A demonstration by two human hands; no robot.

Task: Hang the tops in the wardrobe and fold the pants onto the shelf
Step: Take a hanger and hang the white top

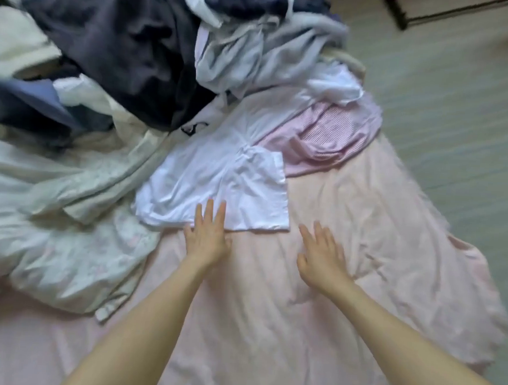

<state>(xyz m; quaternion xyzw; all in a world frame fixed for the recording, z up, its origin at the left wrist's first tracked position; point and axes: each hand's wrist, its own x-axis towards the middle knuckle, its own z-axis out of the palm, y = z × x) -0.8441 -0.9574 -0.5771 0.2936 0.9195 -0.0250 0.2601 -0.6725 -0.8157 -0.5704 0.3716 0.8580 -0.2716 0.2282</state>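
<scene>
- A white top (218, 175) lies spread on the pale pink bed sheet (348, 228), its lower hem nearest the person and one short sleeve folded across its right side.
- The left hand (207, 237) rests palm down at that hem; its fingers (215, 216) are straight and close together, their tips lying on the white cloth, curled round nothing.
- The right hand (320, 256) lies flat on the bare sheet, just to the right of the top's lower corner and apart from it; its fingers are straight and slightly spread, holding nothing.
- Beyond the right fingers, a pink striped garment (330, 134) lies crumpled, its near edge tucked beside the white top's far right side.
- To the left of the left fingers, a pale cream floral garment (75, 226) sprawls over the sheet, touching the white top's left edge.
- Farther off, past both hands, a heap of clothes (154, 52) rises: dark grey cloth on top, light grey to its right, and a blue piece at its left.
- Right of the bed runs a greenish floor (460, 100); the view is blurred there.
</scene>
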